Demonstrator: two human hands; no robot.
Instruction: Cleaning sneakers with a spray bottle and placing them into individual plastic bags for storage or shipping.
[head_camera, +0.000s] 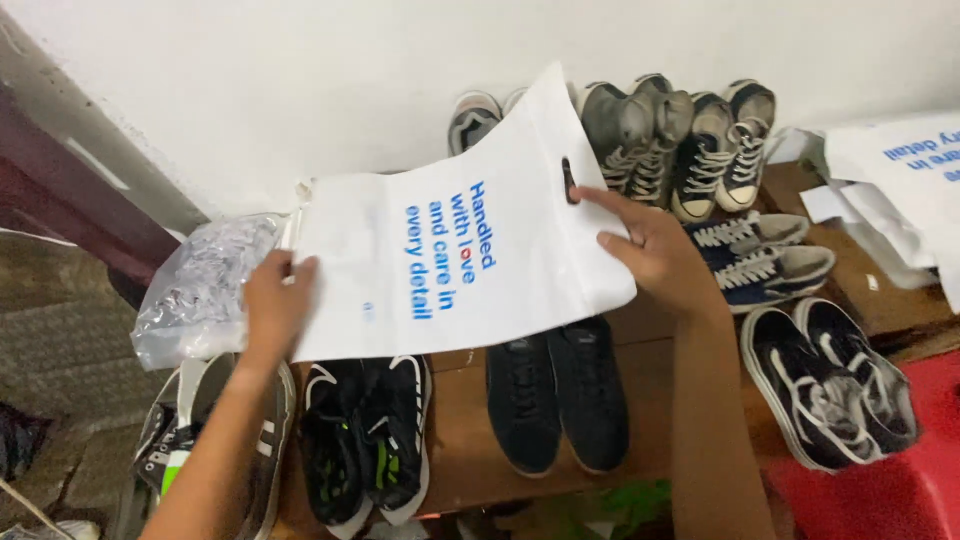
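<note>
Two forearms rising from the bottom edge, nearest the lens, each reaching up to a white fabric bag (450, 260) with blue lettering, held flat and tilted above a wooden shelf (465, 440) of shoes. Below the bag, black sneakers (557, 395) side by side, and black trainers with green accents (365, 435) to their left. Further right, dark canvas shoes with white laces (830, 390). At far left, clear plastic packet (200, 285) beside the bag's edge.

Left hand (272, 305) pinching the bag's lower left edge, fingers curled closed on the cloth, wrist bent upward. Right hand (655, 245) spread open, palm pressed against the bag's right side near its handle slot, index finger extended.

Likely risks: right side only pressed, not gripped, so could slip and droop onto the shoes; loose hold may crease the fabric.
</note>
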